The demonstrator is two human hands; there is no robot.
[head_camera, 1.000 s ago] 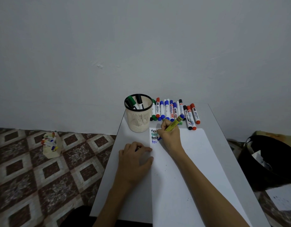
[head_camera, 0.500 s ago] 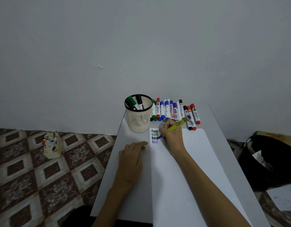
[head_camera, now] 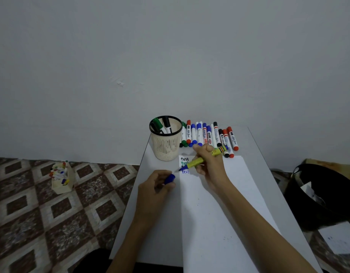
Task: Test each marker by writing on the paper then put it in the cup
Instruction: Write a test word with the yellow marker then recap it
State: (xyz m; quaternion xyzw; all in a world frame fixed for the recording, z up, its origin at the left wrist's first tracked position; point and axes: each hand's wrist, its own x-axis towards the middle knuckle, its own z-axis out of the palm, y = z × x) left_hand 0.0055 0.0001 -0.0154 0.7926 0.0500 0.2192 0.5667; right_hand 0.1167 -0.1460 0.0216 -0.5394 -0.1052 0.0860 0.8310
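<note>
On the desk (head_camera: 160, 223), a few markers (head_camera: 167, 125) are held in the cup (head_camera: 166, 146) at the far edge, a row (head_camera: 207, 134) beside it is judged untested, and a yellow marker (head_camera: 201, 159) is gripped by the right hand (head_camera: 209, 162) over the paper (head_camera: 219, 213), its blue cap (head_camera: 169, 179) pinched by the left hand (head_camera: 154, 188).

A plain pale grey wall (head_camera: 170, 56) fills the upper half of the view, marked only by a small scuff (head_camera: 120, 83) in the paint. It meets a tiled floor (head_camera: 42, 223) patterned with brown and cream diamonds. A narrow grey table (head_camera: 166, 237) stands with its far end against the wall. On the floor to its left sits a small cream box (head_camera: 62, 184) of coloured pens. To its right are a black bin (head_camera: 318, 200) and a loose white sheet (head_camera: 339, 240). The light is dim and even.
</note>
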